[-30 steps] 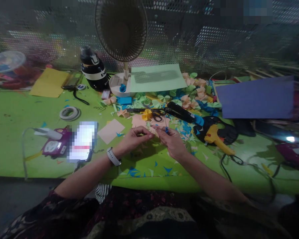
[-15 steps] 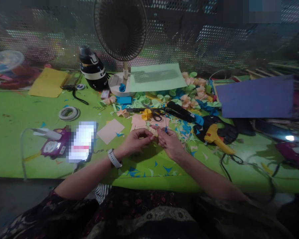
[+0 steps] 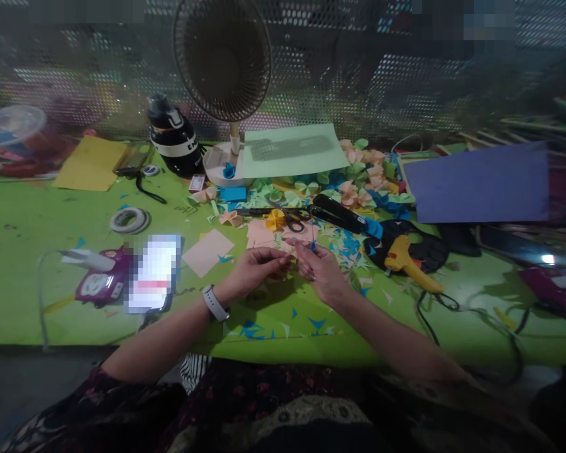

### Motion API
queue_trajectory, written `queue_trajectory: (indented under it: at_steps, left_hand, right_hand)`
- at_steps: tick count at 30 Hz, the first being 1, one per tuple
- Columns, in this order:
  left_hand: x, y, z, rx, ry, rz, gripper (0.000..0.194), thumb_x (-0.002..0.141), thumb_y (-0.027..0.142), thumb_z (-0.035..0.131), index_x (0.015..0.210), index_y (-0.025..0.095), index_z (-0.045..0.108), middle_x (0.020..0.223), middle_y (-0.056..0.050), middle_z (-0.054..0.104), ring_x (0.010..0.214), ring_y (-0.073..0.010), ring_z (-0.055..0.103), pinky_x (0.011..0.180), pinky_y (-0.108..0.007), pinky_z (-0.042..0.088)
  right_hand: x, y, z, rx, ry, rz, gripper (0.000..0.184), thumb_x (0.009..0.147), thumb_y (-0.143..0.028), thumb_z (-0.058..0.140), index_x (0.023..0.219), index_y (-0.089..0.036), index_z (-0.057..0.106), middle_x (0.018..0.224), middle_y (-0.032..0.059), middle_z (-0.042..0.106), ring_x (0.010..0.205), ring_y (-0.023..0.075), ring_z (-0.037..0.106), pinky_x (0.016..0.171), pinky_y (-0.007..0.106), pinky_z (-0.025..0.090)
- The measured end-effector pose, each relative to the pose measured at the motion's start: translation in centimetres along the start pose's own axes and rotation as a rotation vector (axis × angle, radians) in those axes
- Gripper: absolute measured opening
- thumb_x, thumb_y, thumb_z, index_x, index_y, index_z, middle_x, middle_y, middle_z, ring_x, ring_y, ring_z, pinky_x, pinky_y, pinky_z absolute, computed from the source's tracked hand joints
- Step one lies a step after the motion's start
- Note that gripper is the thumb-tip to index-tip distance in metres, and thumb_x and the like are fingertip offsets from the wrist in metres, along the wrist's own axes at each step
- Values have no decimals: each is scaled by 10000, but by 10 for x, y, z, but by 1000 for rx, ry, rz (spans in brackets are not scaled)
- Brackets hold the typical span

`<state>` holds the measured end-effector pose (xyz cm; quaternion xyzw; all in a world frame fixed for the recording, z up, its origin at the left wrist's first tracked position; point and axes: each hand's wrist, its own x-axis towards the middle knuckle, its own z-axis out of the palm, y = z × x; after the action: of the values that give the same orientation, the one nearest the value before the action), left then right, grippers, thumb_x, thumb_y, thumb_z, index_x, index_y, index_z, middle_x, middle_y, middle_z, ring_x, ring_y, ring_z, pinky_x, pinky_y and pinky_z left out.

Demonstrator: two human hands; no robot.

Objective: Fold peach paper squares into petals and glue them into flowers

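Observation:
My left hand (image 3: 260, 269) and my right hand (image 3: 321, 269) meet over the green table, fingertips nearly touching. Both are closed in a pinch around something small and pale, too hidden to name. Just beyond the fingers lie peach paper pieces (image 3: 259, 234), with a yellow paper flower (image 3: 275, 219) on top. A pair of black-handled scissors (image 3: 295, 221) rests beside the flower, and a black stapler (image 3: 338, 212) lies to its right. Blue and green paper scraps (image 3: 346, 244) are strewn close to my right hand.
A yellow glue gun (image 3: 411, 263) with its cord lies at right. On the left are a lit phone (image 3: 155, 270), a tape roll (image 3: 128, 220) and a peach square (image 3: 208, 253). A fan (image 3: 221, 60), a black bottle (image 3: 174, 138) and heaped paper flowers (image 3: 353, 189) stand behind.
The view has shifted slightly. My hands stay together in almost the same place, with only a small movement of the left fingers.

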<state>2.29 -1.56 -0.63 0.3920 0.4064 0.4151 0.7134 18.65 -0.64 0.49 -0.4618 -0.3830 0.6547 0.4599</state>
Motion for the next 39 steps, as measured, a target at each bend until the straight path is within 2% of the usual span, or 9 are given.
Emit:
queue_trajectory:
  at_steps: [7,14,16,19,23,28,31,35,39]
  left_hand:
    - [0,4,-2,59,50,89,395,648,461,859,848,138,750,776,-41,731,649,-106,640,642,-236,547]
    - [2,8,-6,206,156,268,449,791,519,729,1033,142,740,947,-92,747,780,-172,671,675,-286,560]
    - [2,7,-7,377,160,377,409,849,513,668,1003,139,730,928,-91,736,767,-168,663,665,-277,541]
    - [3,3,-10,777,176,586,320,955,435,537,917,154,686,848,-68,703,712,-140,616,645,-255,476]
    - [4,-1,-16,1199,233,767,355,1030,347,368,805,176,582,717,-31,616,609,-128,526,566,-254,351]
    - [2,3,-19,1478,245,963,342,1029,281,377,735,184,522,632,-15,536,542,-138,449,530,-284,261]
    - [-2,7,-16,1559,261,1037,316,1015,244,413,723,185,517,604,-9,512,535,-142,428,539,-296,264]
    - [-2,11,-15,1580,358,1141,308,1001,226,447,702,183,508,577,-3,510,511,-133,407,525,-297,252]
    - [3,9,-21,1442,381,1027,334,1015,301,439,716,180,527,591,-1,558,506,-113,451,505,-266,257]
  right_hand:
    - [2,1,-3,48,-25,2,490,631,-545,840,920,-169,716,426,-126,321,390,37,220,423,244,156]
    - [0,-4,-1,46,-53,19,424,630,-539,828,767,-177,652,411,-124,314,368,36,208,411,254,138]
    - [-1,-2,0,34,-67,45,423,621,-537,831,717,-183,621,408,-121,323,364,37,215,409,255,139]
    - [-2,2,2,25,-83,75,445,595,-546,844,670,-189,590,395,-117,335,357,36,222,409,254,138]
    - [-4,5,2,9,-106,84,468,602,-550,845,625,-196,540,391,-118,321,357,33,212,412,257,136]
    - [-6,3,2,-3,-100,94,473,599,-567,846,644,-188,567,400,-116,323,367,33,220,416,254,135]
    - [-7,4,3,15,-89,75,466,598,-554,854,636,-186,569,407,-116,322,374,31,212,417,255,139]
    - [-7,4,2,28,-60,40,452,610,-551,845,632,-189,576,408,-115,317,376,33,226,422,254,146]
    - [-1,-3,-2,101,-47,17,375,636,-492,832,736,-183,645,412,-121,319,368,33,204,413,255,123]
